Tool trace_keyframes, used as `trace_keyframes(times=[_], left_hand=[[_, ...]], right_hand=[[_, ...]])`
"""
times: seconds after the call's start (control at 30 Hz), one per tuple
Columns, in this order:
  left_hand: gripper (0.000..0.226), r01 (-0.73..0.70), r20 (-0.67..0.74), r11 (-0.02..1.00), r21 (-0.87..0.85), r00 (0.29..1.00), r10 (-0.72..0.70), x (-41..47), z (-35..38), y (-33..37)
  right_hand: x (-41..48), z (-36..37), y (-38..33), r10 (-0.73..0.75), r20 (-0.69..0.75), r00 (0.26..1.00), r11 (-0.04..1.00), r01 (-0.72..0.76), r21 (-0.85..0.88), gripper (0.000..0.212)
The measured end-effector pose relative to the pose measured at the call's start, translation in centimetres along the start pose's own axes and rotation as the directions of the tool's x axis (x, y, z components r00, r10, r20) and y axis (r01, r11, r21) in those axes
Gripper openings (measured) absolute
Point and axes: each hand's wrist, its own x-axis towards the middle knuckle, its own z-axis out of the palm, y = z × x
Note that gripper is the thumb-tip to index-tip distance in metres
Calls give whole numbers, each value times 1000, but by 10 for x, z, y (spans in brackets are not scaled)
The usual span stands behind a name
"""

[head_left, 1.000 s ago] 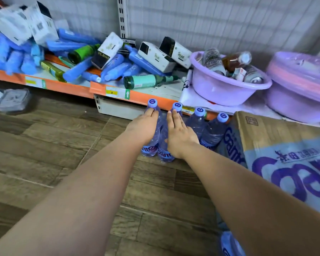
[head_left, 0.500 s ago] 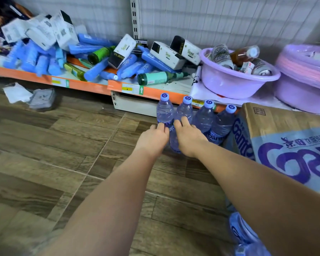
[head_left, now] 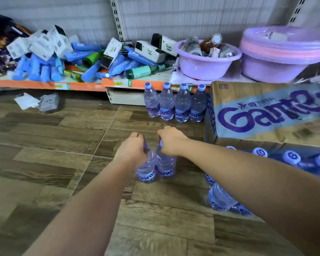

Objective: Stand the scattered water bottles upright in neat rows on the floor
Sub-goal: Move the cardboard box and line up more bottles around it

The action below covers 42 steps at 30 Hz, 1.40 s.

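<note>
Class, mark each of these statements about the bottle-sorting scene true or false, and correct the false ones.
1. Four water bottles stand in a row in front of the shelf. True.
2. Each hand grips a bottle near its neck. True: left hand, right hand.
3. The purple basin is empty. False: it holds bottles and cans.
4. The cardboard box lies left of the row. False: it lies to the right.

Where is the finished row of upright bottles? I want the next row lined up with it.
The row of four bottles stands at the back of the floor, against the orange shelf edge, just left of the cardboard box.
</note>
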Motion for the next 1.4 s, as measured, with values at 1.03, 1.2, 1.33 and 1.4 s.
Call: trace_keyframes(times=[1.03,1.2,1.33,1.4], left_hand=[[36,-500,375,857,126,824,425,-110,31,195],[26,-500,370,864,66,816,444,-112,39,196],[27,-512,398,855,88,805,441,-107,33,197],[34,-513,436,854,93,792,428,-103,35,199]], right_hand=[[-212,2,149,72,312,947,972,3,-234,30],[-211,3,149,91,324,942,979,-25,-201,33],[-208,3,147,94,345,934,979,-23,-203,33],[-207,3,144,88,358,930,971,0,-239,28]])
